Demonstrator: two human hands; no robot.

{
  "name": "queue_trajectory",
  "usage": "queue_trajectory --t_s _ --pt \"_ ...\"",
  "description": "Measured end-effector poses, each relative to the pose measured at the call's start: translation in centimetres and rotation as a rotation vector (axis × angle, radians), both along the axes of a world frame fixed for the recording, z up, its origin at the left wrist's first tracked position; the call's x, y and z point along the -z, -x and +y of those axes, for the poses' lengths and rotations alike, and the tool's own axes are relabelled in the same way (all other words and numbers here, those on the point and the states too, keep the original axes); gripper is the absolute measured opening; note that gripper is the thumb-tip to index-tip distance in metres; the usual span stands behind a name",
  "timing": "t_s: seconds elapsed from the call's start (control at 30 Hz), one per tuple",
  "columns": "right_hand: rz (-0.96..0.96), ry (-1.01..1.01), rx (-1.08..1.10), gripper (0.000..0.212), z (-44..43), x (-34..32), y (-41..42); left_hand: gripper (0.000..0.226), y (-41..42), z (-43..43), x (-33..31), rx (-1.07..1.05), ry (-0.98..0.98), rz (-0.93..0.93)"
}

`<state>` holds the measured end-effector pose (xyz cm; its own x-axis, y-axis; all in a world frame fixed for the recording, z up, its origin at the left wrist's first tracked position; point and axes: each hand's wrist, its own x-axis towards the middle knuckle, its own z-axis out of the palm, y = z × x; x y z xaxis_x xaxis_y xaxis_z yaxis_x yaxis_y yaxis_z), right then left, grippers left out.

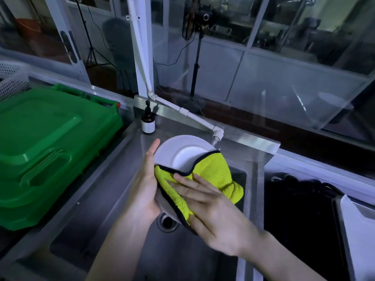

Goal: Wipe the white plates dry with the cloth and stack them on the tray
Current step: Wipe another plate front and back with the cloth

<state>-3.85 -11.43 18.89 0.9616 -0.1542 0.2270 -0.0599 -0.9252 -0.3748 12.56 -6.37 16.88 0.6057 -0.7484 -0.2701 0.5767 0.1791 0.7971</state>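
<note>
A white plate [178, 151] is held tilted over the steel sink [113, 189]. My left hand [145, 185] supports the plate's left edge and underside, thumb straight along the rim. A yellow-green cloth [215, 175] with a black border lies over the plate's lower right half. My right hand [211, 207] presses flat on the cloth with straight, spread fingers. The plate's lower part is hidden under the cloth and my hands.
A green plastic crate lid [46, 147] lies left of the sink. A brown pump bottle [148, 120] stands at the sink's back corner beside the white tap pipe [194, 116]. A dark basin [300, 207] and a white tray corner [359, 218] are on the right.
</note>
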Motion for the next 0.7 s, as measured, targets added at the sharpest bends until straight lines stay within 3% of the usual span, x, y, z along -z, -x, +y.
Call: queue_trajectory --t_s 0.13,0.23,0.43,0.6,0.7 --pt "0.003 -0.052 0.027 0.054 0.7 1.9 1.8 0.026 -1.5 -0.2 0.9 0.027 0.001 -0.014" --pt "-0.032 -0.089 0.134 0.057 0.1 3.2 2.2 0.044 -2.4 0.0 0.9 0.071 0.047 -0.105" --pt "-0.072 -0.253 0.539 0.053 -2.2 4.9 -1.6 0.022 -2.5 -0.2 2.4 0.094 -0.060 -0.062" --pt "-0.033 -0.315 0.333 0.065 -0.6 5.6 -4.6 0.028 -2.6 -1.2 4.3 0.039 -0.129 0.033" --pt "-0.029 -0.293 0.254 0.066 -0.1 6.8 -3.3 0.044 -3.8 -1.9 5.2 0.098 -0.122 0.071"
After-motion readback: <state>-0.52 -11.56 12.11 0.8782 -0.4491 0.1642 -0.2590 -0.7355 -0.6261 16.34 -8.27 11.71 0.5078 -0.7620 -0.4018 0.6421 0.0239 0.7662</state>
